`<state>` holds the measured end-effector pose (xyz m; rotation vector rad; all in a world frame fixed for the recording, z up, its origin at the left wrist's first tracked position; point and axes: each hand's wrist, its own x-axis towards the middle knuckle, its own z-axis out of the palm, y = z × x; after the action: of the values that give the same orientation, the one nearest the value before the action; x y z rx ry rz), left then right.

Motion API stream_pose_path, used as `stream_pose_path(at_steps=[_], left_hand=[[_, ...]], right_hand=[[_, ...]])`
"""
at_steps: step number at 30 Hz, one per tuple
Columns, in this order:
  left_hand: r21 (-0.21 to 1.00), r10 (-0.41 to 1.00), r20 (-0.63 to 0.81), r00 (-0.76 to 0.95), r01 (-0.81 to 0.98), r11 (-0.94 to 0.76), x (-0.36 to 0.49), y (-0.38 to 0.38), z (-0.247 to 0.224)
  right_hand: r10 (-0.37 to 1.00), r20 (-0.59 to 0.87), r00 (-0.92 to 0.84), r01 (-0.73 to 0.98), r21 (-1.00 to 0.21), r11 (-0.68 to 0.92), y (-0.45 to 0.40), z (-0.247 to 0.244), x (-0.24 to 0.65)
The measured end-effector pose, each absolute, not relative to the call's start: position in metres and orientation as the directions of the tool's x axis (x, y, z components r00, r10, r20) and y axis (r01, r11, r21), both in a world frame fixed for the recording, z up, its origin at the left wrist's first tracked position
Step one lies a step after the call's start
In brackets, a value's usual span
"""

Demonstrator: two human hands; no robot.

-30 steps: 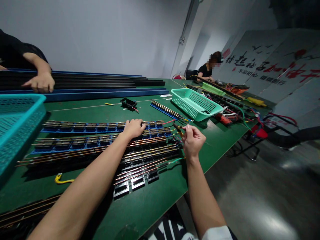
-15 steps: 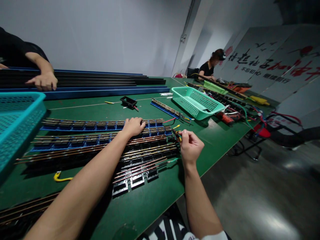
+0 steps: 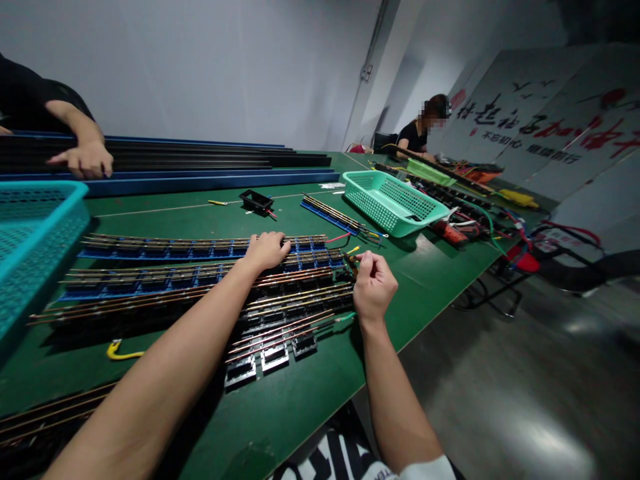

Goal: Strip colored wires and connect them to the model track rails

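Observation:
Over the upper blue strips with metal rods (image 3: 200,268) lies my left hand (image 3: 267,252), its fingers bent over the rods and pressing on them. The fingertips are partly hidden. At the right end of these strips, my right hand (image 3: 375,285) is closed in a pinch. A thin dark piece shows at its fingertips, too small to name. A short yellow lead end (image 3: 354,249) sticks out just beyond it. Nearer to me are black holders with copper and brass rods (image 3: 295,300), and a green wire (image 3: 345,318) leaves their right end.
A teal basket (image 3: 75,220) stands at left, a mint basket (image 3: 400,225) at the back right. Beyond lie long blue and black rails (image 3: 225,181), with a co-worker's hand (image 3: 87,160) over them. A black frame (image 3: 256,201) and short blue strip (image 3: 330,217) lie mid-table. Another person sits far right.
My right hand has shifted slightly left, closer to the strip ends, still pinched. My left hand stays in place on the strips.

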<state>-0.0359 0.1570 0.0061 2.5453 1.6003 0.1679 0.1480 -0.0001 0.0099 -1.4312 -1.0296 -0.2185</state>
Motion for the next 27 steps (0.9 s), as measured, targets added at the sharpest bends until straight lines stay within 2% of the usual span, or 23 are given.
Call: stream_pose_path(at_steps=[5, 10, 16, 19, 23, 27], left_hand=[[0.164, 0.901, 0.023, 0.434, 0.887, -0.432, -0.035, 0.156, 0.007], [0.165, 0.902, 0.024, 0.432, 0.888, -0.430, -0.035, 0.157, 0.007], [0.174, 0.902, 0.022, 0.432, 0.887, -0.429, -0.035, 0.157, 0.007], [0.187, 0.901, 0.031, 0.434, 0.883, -0.431, -0.035, 0.157, 0.006], [0.182, 0.904, 0.027, 0.426, 0.888, -0.423, -0.035, 0.157, 0.006], [0.176, 0.905, 0.025, 0.424, 0.889, -0.422, -0.035, 0.157, 0.006]], right_hand=[[0.458, 0.748, 0.481, 0.782, -0.602, 0.162, 0.001, 0.008, 0.146], [0.514, 0.807, 0.290, 0.870, -0.446, 0.211, -0.002, 0.008, 0.140], [0.465, 0.805, 0.367, 0.859, -0.485, 0.162, -0.001, 0.008, 0.141], [0.538, 0.782, 0.315, 0.870, -0.465, 0.165, 0.002, 0.007, 0.139], [0.679, 0.724, 0.122, 0.887, -0.386, 0.253, 0.003, 0.003, 0.136], [0.749, 0.662, -0.023, 0.890, -0.327, 0.316, 0.002, 0.000, 0.136]])
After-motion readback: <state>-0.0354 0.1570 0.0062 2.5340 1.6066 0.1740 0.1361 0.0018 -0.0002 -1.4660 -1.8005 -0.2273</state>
